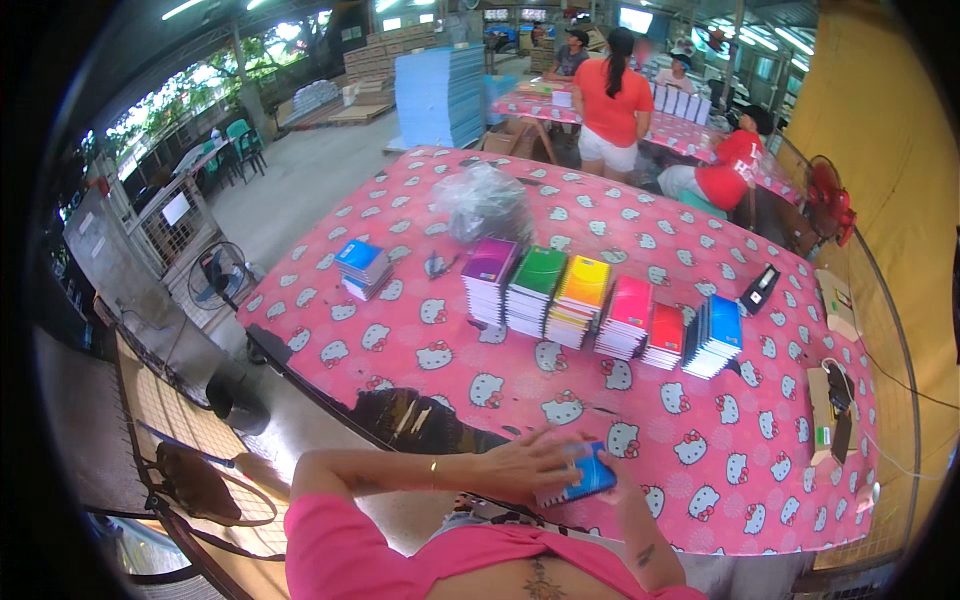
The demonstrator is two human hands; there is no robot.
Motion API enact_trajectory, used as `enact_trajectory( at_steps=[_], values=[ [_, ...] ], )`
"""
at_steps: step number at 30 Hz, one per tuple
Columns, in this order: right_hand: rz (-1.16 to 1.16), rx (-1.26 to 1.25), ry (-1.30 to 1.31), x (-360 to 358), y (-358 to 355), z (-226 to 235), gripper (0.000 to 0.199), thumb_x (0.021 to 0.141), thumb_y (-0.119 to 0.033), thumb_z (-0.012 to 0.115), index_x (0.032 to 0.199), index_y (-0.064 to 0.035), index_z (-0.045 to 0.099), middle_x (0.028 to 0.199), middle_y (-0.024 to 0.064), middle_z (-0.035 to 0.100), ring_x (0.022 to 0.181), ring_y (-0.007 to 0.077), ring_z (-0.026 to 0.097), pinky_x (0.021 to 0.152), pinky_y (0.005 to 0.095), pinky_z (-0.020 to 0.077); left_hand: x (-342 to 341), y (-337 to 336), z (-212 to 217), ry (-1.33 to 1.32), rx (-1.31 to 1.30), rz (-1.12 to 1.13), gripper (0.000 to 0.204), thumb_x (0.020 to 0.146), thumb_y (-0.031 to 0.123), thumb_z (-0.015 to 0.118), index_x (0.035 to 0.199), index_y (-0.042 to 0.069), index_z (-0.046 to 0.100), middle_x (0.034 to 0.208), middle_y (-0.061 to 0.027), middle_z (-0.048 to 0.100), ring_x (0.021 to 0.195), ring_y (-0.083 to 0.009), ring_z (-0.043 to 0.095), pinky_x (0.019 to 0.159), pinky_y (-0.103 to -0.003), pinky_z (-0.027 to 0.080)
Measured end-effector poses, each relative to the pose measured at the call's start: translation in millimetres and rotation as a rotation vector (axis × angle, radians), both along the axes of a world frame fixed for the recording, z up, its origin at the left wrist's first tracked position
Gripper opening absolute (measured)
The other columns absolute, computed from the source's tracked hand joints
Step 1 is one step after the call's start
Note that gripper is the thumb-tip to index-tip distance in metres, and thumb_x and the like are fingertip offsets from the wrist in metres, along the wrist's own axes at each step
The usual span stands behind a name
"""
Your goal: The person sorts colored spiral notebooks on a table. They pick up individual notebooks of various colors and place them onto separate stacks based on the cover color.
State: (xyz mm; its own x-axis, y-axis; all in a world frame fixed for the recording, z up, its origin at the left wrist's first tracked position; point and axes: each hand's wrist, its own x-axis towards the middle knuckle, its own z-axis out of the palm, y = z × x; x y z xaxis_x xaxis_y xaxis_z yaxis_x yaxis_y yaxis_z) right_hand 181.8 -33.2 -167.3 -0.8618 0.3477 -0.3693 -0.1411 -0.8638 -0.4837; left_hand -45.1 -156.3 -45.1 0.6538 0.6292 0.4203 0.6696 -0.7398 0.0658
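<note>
My left hand (535,457) lies flat on top of a small stack of notebooks with a blue cover (590,476) at the near edge of the pink patterned table (420,350). My right hand (612,487) is under and behind that stack, mostly hidden, gripping its right side. Further out stands a row of notebook stacks: purple (489,278), green (536,288), yellow-orange (579,298), pink (627,316), red (665,335) and blue (716,335).
A small separate stack with a blue cover (362,268) sits at the table's left. A crumpled clear plastic bag (483,203) lies behind the row. A black device (759,290) and cardboard pieces (828,405) are on the right. A floor fan (217,276) stands left; people work at the far tables.
</note>
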Motion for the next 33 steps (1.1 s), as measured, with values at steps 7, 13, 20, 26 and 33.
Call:
enact_trajectory(
  at_steps=[7,13,20,26,33],
  values=[
    [0.203,0.606,-0.234,-108.7,25.6,6.3,0.078,0.09,-0.032,0.069,0.154,-0.02,0.027,0.139,0.0131,0.047,0.118,0.0221,0.055,0.093,0.0351,0.0532,-73.4,-50.8,-76.5,-1.811,-1.323,0.622,0.049,0.09,0.033,0.071,0.123,0.001,0.055,0.108,-0.0081,0.066,0.097,-0.0173,0.066,0.088,-0.035,0.053],
    [0.096,0.249,-0.156,-216.5,-16.7,12.7,0.075,0.094,-0.027,0.066,0.155,-0.0203,0.023,0.127,0.0179,0.056,0.105,0.0206,0.063,0.09,0.0332,0.053,-182.0,-90.5,-88.6,-1.992,-0.967,0.717,0.039,0.092,0.031,0.066,0.112,-0.003,0.063,0.101,-0.0103,0.068,0.088,-0.0174,0.067,0.076,-0.032,0.055],
    [-0.214,0.827,-0.376,-227.6,-67.3,-87.2,0.049,0.095,-0.013,0.062,0.138,0.0025,0.045,0.12,0.0163,0.061,0.102,0.022,0.065,0.091,0.0334,0.0533,-414.9,-30.5,-46.7,-2.167,-0.175,0.674,0.045,0.084,0.037,0.075,0.114,0.006,0.062,0.103,-0.0057,0.065,0.094,-0.0187,0.063,0.085,-0.034,0.05],
    [-0.313,0.858,-0.315,-226.6,-71.3,-91.9,0.032,0.098,-0.011,0.058,0.127,0.0024,0.053,0.113,0.0117,0.062,0.1,0.0204,0.065,0.088,0.0317,0.0542,-538.5,14.8,-60.3,-2.211,-0.023,0.713,0.029,0.082,0.032,0.076,0.089,0.01,0.06,0.077,-0.0031,0.06,0.068,-0.0156,0.06,0.061,-0.03,0.05],
    [-0.383,0.769,-0.343,-207.5,-75.1,-81.5,0.032,0.097,-0.01,0.059,0.126,0.0013,0.055,0.112,0.0107,0.062,0.099,0.0195,0.065,0.087,0.0311,0.0547,-542.2,54.3,-94.6,-2.092,-0.058,1.09,0.024,0.088,0.03,0.064,0.085,0.006,0.065,0.068,-0.0045,0.058,0.061,-0.0143,0.056,0.057,-0.028,0.044]
  ],
)
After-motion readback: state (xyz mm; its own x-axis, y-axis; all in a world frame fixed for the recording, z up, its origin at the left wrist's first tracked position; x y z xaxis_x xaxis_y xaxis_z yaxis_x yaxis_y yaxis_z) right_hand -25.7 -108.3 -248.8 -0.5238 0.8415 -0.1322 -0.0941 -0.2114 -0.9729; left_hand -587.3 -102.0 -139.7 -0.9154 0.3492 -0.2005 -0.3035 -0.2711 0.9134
